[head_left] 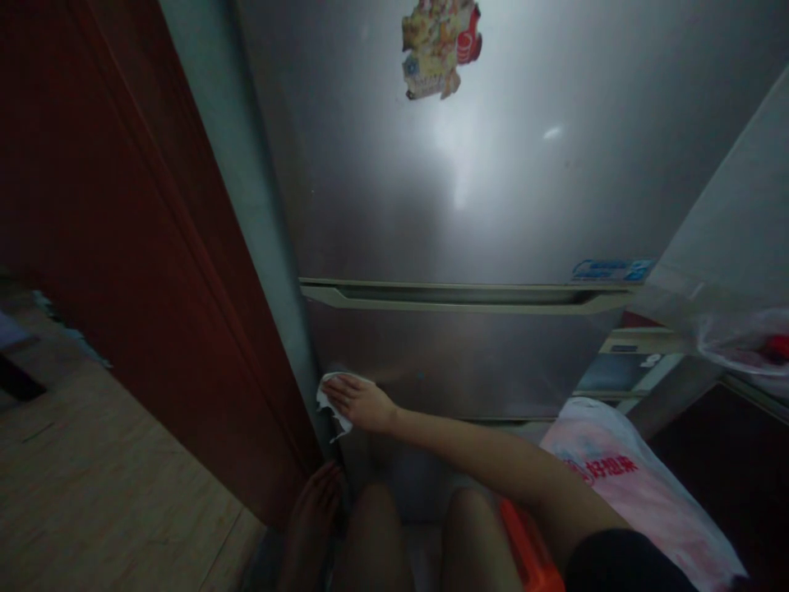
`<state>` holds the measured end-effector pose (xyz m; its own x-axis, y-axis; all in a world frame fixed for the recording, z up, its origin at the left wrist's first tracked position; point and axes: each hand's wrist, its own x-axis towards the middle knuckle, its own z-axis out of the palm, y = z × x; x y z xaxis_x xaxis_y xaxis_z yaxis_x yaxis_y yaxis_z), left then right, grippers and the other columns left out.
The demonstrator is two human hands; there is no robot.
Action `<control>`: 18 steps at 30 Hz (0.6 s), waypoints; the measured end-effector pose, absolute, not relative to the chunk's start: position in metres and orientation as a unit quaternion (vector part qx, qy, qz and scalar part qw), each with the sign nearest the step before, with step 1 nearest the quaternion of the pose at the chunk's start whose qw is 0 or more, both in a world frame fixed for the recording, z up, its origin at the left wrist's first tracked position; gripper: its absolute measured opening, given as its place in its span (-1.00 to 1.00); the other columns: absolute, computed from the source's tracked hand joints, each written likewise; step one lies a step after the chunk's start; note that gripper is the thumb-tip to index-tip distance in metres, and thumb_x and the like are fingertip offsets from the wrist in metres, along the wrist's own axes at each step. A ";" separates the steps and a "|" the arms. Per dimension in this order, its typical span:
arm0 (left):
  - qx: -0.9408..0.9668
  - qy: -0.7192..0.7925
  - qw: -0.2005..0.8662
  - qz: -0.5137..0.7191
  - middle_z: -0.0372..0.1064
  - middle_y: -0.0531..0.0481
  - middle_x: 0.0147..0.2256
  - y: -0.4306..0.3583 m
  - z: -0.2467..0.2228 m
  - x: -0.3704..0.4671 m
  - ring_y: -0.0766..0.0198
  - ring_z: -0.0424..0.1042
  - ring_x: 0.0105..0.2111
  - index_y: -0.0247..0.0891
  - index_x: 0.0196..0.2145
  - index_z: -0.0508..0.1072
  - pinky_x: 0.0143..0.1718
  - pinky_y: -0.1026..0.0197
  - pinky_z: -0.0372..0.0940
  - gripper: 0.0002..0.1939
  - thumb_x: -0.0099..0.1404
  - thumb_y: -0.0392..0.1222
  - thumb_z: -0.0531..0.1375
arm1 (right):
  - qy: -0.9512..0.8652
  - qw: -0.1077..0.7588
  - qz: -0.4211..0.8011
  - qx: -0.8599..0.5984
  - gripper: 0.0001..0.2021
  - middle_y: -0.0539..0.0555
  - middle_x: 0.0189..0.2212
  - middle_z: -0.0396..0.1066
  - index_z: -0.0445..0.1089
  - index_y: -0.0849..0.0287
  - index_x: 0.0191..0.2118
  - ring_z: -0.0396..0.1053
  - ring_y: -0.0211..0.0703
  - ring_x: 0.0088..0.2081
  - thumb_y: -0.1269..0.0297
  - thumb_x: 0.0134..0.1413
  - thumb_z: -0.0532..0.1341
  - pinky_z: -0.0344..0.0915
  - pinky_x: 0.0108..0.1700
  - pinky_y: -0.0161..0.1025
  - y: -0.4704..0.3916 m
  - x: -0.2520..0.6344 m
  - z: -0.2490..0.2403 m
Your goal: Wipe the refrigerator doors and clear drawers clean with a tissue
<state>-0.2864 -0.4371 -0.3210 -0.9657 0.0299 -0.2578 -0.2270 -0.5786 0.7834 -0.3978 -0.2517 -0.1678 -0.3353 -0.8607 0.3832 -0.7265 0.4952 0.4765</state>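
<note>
White ragged cloth (339,421): pressed flat against silver metal refrigerator door (468,358) by right hand (358,401) (fingers extended); left hand (316,500), grip indistinct.

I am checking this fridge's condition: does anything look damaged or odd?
Yes: the sticker on the upper fridge door has a ragged outline, as if partly torn. The cloth under the right hand looks frayed.

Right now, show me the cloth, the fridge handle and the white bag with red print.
Cloth (343,423): head view, on its ragged lower edge.
Fridge handle (468,307): head view, middle of its pale bar.
White bag (653,506): head view, middle of its side.
</note>
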 end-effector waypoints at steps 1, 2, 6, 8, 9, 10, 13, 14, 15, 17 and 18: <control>-0.122 0.448 0.078 0.882 0.54 -0.18 -0.13 -0.437 -0.321 -0.286 0.08 0.51 -0.08 -0.24 -0.24 0.57 0.01 0.13 0.39 -0.68 0.02 -0.28 0.16 | -0.807 0.295 -0.120 0.498 -0.66 0.18 0.22 0.26 0.37 0.43 0.08 0.18 -0.01 0.26 0.42 0.27 0.05 0.16 0.30 -0.05 -0.249 -0.398 -0.177; -0.132 0.443 0.082 0.883 0.54 -0.17 -0.12 -0.437 -0.321 -0.286 0.09 0.51 -0.09 -0.24 -0.26 0.58 0.00 0.15 0.40 -0.69 0.01 -0.28 0.17 | -0.804 0.288 -0.126 0.504 -0.67 0.16 0.22 0.27 0.37 0.41 0.08 0.18 -0.02 0.26 0.41 0.26 0.07 0.16 0.30 -0.06 -0.247 -0.398 -0.183; -0.127 0.425 0.085 0.892 0.55 -0.16 -0.13 -0.434 -0.319 -0.283 0.07 0.51 -0.09 -0.21 -0.27 0.58 -0.04 0.14 0.42 -0.72 0.01 -0.25 0.20 | -0.799 0.273 -0.140 0.517 -0.69 0.12 0.19 0.32 0.41 0.34 0.05 0.19 -0.05 0.26 0.38 0.25 0.09 0.13 0.31 -0.06 -0.242 -0.400 -0.185; -0.125 0.424 0.087 0.893 0.55 -0.16 -0.13 -0.432 -0.319 -0.282 0.05 0.51 -0.07 -0.20 -0.27 0.58 -0.03 0.12 0.42 -0.72 0.02 -0.24 0.20 | -0.800 0.264 -0.147 0.518 -0.70 0.10 0.18 0.33 0.43 0.31 0.02 0.19 -0.06 0.26 0.37 0.27 0.07 0.12 0.32 -0.06 -0.241 -0.399 -0.180; -0.126 0.425 0.090 0.892 0.54 -0.16 -0.13 -0.431 -0.320 -0.281 0.05 0.50 -0.05 -0.19 -0.26 0.57 -0.01 0.11 0.41 -0.72 0.03 -0.24 0.19 | -0.801 0.259 -0.151 0.519 -0.69 0.11 0.18 0.33 0.43 0.31 0.02 0.19 -0.06 0.26 0.38 0.28 0.06 0.12 0.32 -0.06 -0.241 -0.398 -0.177; -0.125 0.425 0.091 0.892 0.54 -0.16 -0.12 -0.431 -0.321 -0.281 0.04 0.49 -0.03 -0.19 -0.25 0.57 0.01 0.09 0.39 -0.71 0.03 -0.24 0.19 | -0.801 0.253 -0.155 0.520 -0.69 0.12 0.18 0.33 0.43 0.32 0.03 0.19 -0.06 0.26 0.37 0.28 0.05 0.12 0.32 -0.06 -0.241 -0.397 -0.174; -0.130 0.423 0.096 0.891 0.53 -0.16 -0.11 -0.430 -0.322 -0.280 0.02 0.45 0.02 -0.18 -0.25 0.56 0.06 0.06 0.36 -0.71 0.02 -0.24 0.19 | -0.797 0.232 -0.167 0.532 -0.70 0.19 0.13 0.38 0.47 0.36 -0.02 0.21 -0.03 0.25 0.34 0.24 0.11 0.11 0.32 -0.05 -0.239 -0.395 -0.163; -0.133 0.423 0.096 0.891 0.53 -0.15 -0.11 -0.431 -0.322 -0.279 0.00 0.43 0.04 -0.17 -0.27 0.56 0.06 0.06 0.36 -0.72 0.01 -0.24 0.20 | -0.793 0.224 -0.170 0.541 -0.73 0.18 0.08 0.43 0.51 0.34 -0.09 0.22 0.00 0.24 0.33 0.22 0.15 0.08 0.33 -0.03 -0.239 -0.394 -0.157; -0.137 0.422 0.096 0.891 0.54 -0.13 -0.12 -0.431 -0.322 -0.279 -0.01 0.42 0.06 -0.15 -0.29 0.57 0.06 0.06 0.36 -0.74 0.01 -0.24 0.21 | -0.788 0.216 -0.172 0.550 -0.77 0.16 0.02 0.48 0.54 0.31 -0.16 0.22 0.02 0.24 0.32 0.20 0.17 0.05 0.34 0.00 -0.238 -0.394 -0.149; -0.141 0.418 0.094 0.892 0.56 -0.10 -0.16 -0.431 -0.322 -0.278 -0.01 0.40 0.09 -0.11 -0.34 0.57 0.06 0.08 0.36 -0.77 -0.01 -0.27 0.22 | -0.781 0.209 -0.175 0.562 -0.80 0.14 -0.06 0.53 0.56 0.27 -0.26 0.22 0.06 0.24 0.32 0.19 0.18 -0.01 0.36 0.05 -0.237 -0.396 -0.126; -0.137 0.413 0.093 0.896 0.56 -0.09 -0.17 -0.431 -0.321 -0.277 0.00 0.39 0.09 -0.11 -0.35 0.57 0.06 0.09 0.35 -0.78 -0.01 -0.28 0.22 | -0.780 0.212 -0.177 0.562 -0.79 0.15 -0.05 0.53 0.56 0.28 -0.24 0.22 0.07 0.24 0.33 0.20 0.17 -0.03 0.37 0.07 -0.237 -0.397 -0.112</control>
<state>-0.2769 -0.4310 -0.3211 -0.9455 0.0532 -0.3212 -0.2789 -0.6416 0.7145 -0.3968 -0.2365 -0.1122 -0.2780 -0.9515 0.1317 -0.8016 0.3053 0.5140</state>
